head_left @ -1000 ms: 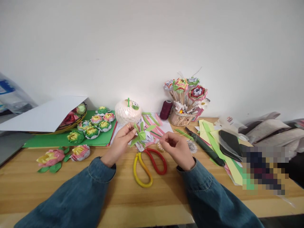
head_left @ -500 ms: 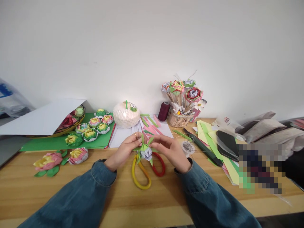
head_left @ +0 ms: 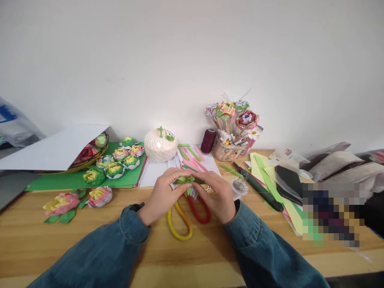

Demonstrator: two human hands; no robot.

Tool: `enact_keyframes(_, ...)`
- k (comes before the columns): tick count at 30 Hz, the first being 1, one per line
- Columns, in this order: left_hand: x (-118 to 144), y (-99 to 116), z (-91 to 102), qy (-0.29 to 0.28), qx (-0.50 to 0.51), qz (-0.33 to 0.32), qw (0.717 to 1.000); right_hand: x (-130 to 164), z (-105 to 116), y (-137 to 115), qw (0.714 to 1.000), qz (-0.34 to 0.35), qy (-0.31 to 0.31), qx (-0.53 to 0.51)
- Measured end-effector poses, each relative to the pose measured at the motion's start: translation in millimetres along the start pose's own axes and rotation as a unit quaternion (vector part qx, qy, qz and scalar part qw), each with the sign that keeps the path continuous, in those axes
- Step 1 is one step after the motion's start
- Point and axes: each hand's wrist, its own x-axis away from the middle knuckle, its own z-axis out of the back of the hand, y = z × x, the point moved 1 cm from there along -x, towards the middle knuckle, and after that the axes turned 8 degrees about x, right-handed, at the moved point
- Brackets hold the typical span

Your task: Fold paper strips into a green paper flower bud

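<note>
Between my hands is a small folded paper flower (head_left: 189, 181), green on top with a pale lilac part below, mostly covered by fingers. My left hand (head_left: 166, 194) pinches its left side between thumb and fingers; a ring sits on one finger. My right hand (head_left: 217, 196) closes on the flower's right side, with the fingertips of both hands nearly meeting. Below them on the wooden table lie scissors (head_left: 182, 235) with one yellow and one red handle loop; their blades are hidden beneath my hands.
Finished paper flowers (head_left: 115, 170) rest on green sheets at left, two more (head_left: 99, 197) nearer. Behind stand a foam-netted round object (head_left: 161, 146), a maroon thread spool (head_left: 208, 141) and a flower basket (head_left: 228, 152). Right are a utility knife (head_left: 264, 190), pins (head_left: 239, 186) and a phone (head_left: 288, 184).
My hands have drawn closer together over the flower. It has tipped so its green side faces up, and the lilac part is now mostly covered.
</note>
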Motion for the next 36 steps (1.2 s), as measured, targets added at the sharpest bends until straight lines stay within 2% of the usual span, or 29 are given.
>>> enact_keyframes(4, 2.1, 0.6, -0.9, 0.022, -0.006, -0.036, 0.999, 0.9, -0.8, 0.9, 0.999, 0.036, 0.031, 0.022)
enact_keyframes(9, 4.3, -3.1, -1.3, 0.034, 0.02, 0.002, 0.999, -0.1, 0.5, -0.3, 0.998, 0.035, 0.047, 0.019)
enact_keyframes(17, 5.0, -3.8, -1.3, 0.021, 0.067, 0.041, 0.997, -1.1, 2.1, -4.7, 1.0, 0.015, 0.006, 0.005)
enact_keyframes(25, 3.7, -3.4, -3.2, 0.014, 0.105, 0.088, 0.99, 1.6, -0.2, -3.4, 0.999, 0.015, 0.019, 0.03)
enact_keyframes(36, 2.1, -3.8, -2.0, 0.017, 0.113, 0.087, 0.99, -0.5, 1.5, -5.8, 1.0, 0.004, 0.001, 0.013)
